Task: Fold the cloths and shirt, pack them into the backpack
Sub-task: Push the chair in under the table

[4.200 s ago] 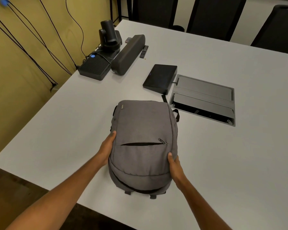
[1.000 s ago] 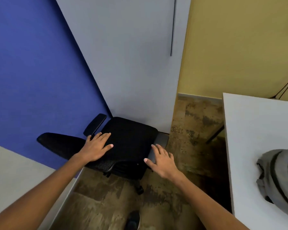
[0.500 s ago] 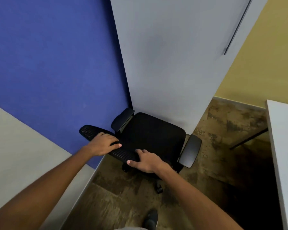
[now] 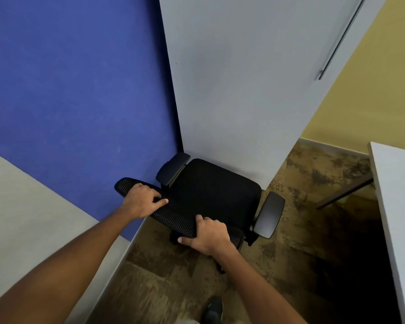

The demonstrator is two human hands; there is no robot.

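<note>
1. Backpack, cloths, shirt: none in view; we cannot tell where they lie.
2. Left hand (image 4: pixel 143 200): we grip the far-left end of the chair (image 4: pixel 216 187) backrest, fingers curled over it.
3. Right hand (image 4: pixel 209 235): we grip its near end likewise.
4. Table (image 4: pixel 398 195): edge at right.
5. Progress: we judge folding and packing all left to do.

chair (image 4: pixel 215 190) fills wall corner | table (image 4: pixel 398 206) right | open floor (image 4: pixel 309 230) between
</note>
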